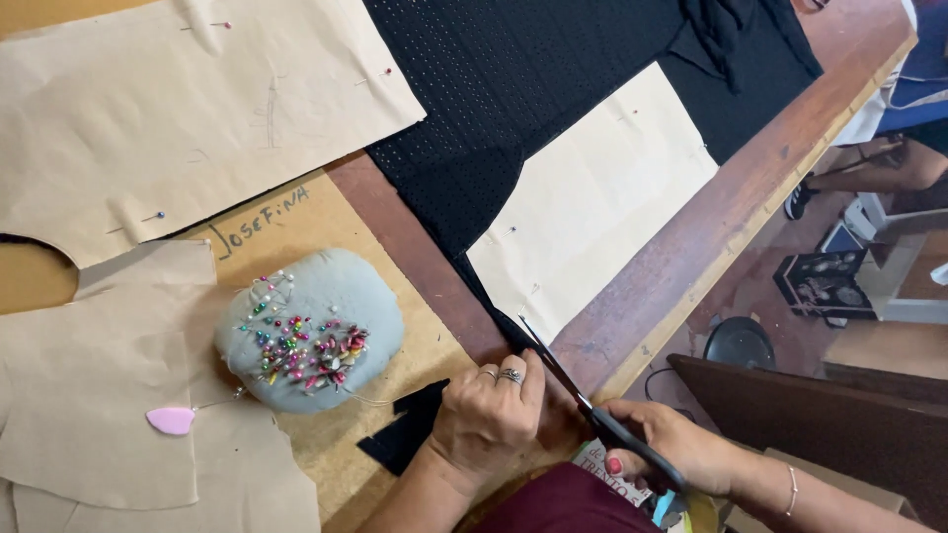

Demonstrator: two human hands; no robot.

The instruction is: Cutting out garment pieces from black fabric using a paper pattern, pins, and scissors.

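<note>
Gripping black scissors (602, 419), the right hand (671, 449) has fingers curled through the handles; left hand (489, 415) presses flat, fingers together, beside the blades on black fabric (513, 79) pinned under paper pattern (592, 197), farther across the surface (691, 266).

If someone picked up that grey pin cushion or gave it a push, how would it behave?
The pin cushion looks soft and padded, so it would probably squash slightly under fingers rather than stay rigid. Its low, flattish dome suggests it would slide on the paper pattern, not roll or tip. The many coloured pins stuck in its top could prick a hand, so gripping its sides seems wiser.
</note>
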